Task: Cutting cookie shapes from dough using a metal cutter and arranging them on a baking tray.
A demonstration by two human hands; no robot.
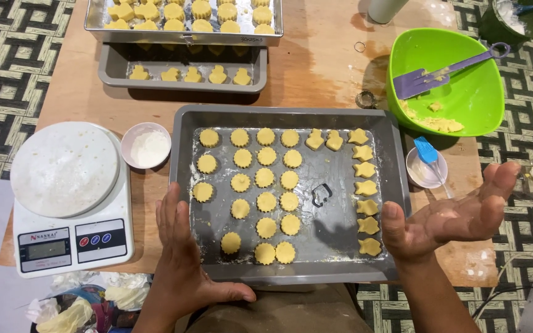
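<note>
Both hands hover over the near end of a grey tray (pixel 182 185). Left hand (pixel 177 246) is open, fingers straight and together, its palm turned inward; its fingertips lie over the tray's left rim, just beside the leftmost column of round dough pieces (pixel 265 197). Right hand (pixel 448 219) is open too, palm up, fingers spread loosely, holding nothing; its thumb hangs over the tray's right rim, close to the column of fish-shaped pieces (pixel 366 188), while its fingers reach out past the tray to the right. Whether either hand touches the tray cannot be told.

Between the two hands, the tray holds scalloped rounds in rows nearer the left hand and the fish shapes nearer the right. A small metal cutter (pixel 321 195) lies on bare tray between those groups, closer to the right hand.

Left of the left hand stands a white kitchen scale (pixel 72 240) with a round white disc (pixel 64 168) on it. Beyond the left fingertips sits a small bowl of flour (pixel 147 145). Beyond the right hand sits a small white dish (pixel 425 169) with a blue brush (pixel 428 152), and farther on a green bowl (pixel 473 102) with a purple spatula (pixel 442 71) and dough scraps. Two more trays of cut pieces (pixel 183 18) stand at the far edge, well apart from both hands.
</note>
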